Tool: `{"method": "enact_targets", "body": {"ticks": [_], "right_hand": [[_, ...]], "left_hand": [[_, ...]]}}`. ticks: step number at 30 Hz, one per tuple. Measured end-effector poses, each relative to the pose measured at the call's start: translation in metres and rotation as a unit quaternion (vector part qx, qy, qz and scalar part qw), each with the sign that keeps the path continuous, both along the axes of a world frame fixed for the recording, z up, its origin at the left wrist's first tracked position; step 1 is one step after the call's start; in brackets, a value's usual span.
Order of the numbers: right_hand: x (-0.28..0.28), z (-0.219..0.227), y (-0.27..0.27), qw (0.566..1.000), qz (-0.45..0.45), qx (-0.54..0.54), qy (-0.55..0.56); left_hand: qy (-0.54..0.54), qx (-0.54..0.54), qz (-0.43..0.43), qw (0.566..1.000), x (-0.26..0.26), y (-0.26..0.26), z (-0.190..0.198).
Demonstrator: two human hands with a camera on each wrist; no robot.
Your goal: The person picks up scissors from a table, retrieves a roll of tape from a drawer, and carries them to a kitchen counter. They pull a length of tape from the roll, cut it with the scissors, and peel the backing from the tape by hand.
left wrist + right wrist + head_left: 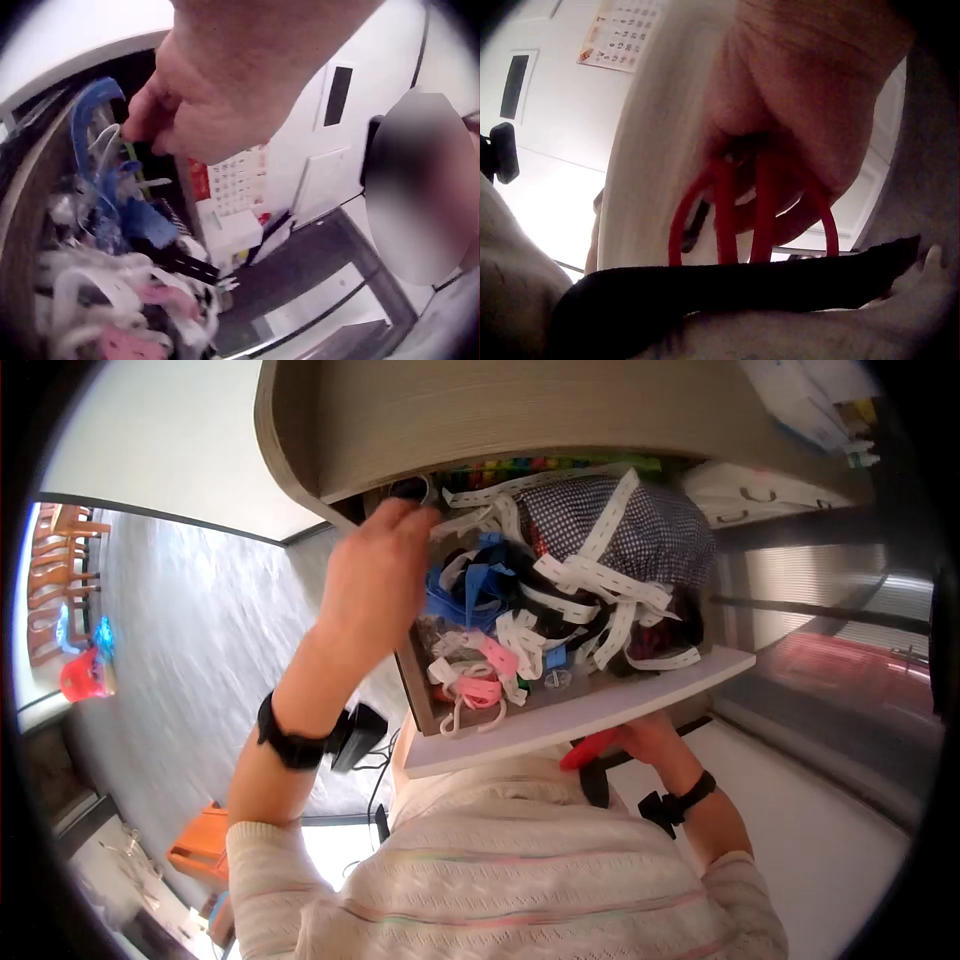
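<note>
My left hand (375, 590) reaches over the back left corner of an open drawer (425, 700), its fingers at a dark round thing (410, 488). In the left wrist view the left hand (217, 97) has bent fingers beside a blue strap (84, 135); whether they pinch anything is unclear. Below the drawer front (600, 725), my right hand (652, 742) grips a red-handled tool (590, 748). The right wrist view shows red loops (726, 217) under the right hand (802, 97), whose fingers are partly hidden.
White buttonhole elastic (610, 530), checked cloth (670, 530), blue straps (480, 595) and pink bands (478, 690) fill the drawer. A wooden top (530, 410) overhangs its back. Grey floor (190, 620) lies to the left, with a red bucket (85, 675) and wooden chairs (65, 570).
</note>
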State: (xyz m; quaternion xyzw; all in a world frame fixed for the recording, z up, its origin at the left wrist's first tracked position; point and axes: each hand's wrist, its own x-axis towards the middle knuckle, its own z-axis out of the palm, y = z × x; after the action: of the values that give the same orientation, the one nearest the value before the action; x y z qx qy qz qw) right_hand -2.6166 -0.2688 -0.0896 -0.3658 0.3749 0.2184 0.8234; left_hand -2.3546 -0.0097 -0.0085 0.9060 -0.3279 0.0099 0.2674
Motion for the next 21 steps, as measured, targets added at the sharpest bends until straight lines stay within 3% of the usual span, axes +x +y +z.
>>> {"method": "enact_targets", "body": {"ticks": [4,11,14,17,19,21], "right_hand": [[-0.008,-0.011,-0.005,0.999,-0.014,0.032,0.009],[0.000,-0.001,-0.004,0.998,0.016,0.027,-0.047],[-0.002,-0.002,-0.005,0.997,0.029,0.028,-0.060],[-0.007,-0.011,-0.008,0.996,0.057,0.022,-0.068],[0.001,-0.020,-0.011,0.993,0.084,0.019,-0.075],[-0.003,-0.017,-0.010,0.994,0.097,0.011,-0.057]], "left_hand": [[0.010,0.195,0.089,0.977,0.032,-0.018,-0.033],[0.038,0.264,0.124,0.956,0.046,-0.032,-0.033],[0.000,0.201,0.125,0.971,0.042,-0.026,-0.033],[0.020,0.163,0.140,0.976,0.019,-0.020,-0.008],[-0.013,0.040,0.129,0.991,0.016,-0.016,-0.009],[-0.043,-0.009,0.096,0.994,-0.006,-0.009,0.004]]}}
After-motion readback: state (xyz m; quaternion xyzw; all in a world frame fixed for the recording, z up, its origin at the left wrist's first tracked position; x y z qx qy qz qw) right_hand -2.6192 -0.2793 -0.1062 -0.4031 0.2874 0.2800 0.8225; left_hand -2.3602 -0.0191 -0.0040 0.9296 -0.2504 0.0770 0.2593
